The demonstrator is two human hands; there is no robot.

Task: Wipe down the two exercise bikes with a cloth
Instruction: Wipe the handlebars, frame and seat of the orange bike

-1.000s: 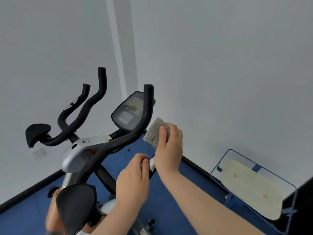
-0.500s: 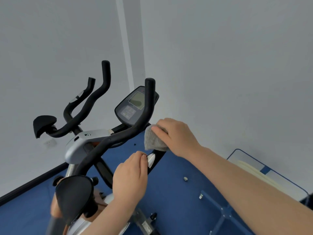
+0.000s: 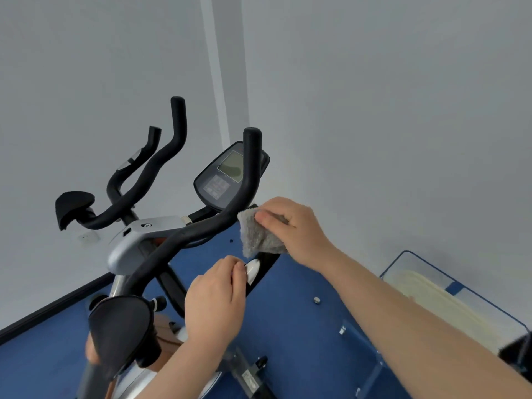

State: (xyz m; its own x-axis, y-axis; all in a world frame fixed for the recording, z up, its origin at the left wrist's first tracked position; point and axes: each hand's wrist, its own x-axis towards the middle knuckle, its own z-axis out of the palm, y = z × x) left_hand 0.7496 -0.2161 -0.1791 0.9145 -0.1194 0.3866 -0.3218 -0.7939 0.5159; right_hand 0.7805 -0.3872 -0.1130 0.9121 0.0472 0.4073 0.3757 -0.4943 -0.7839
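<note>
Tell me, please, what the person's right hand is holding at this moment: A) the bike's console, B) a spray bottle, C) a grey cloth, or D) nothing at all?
C: the right hand pinches a grey cloth beside the nearest black handlebar, while the left hand holds a lower part of the bar.

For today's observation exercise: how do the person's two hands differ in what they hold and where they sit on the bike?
The right hand grips the grey cloth; the left hand holds no cloth and pinches a white piece on the black handlebar. The right hand sits higher and farther right; the left is lower and nearer. Both are bare.
</note>
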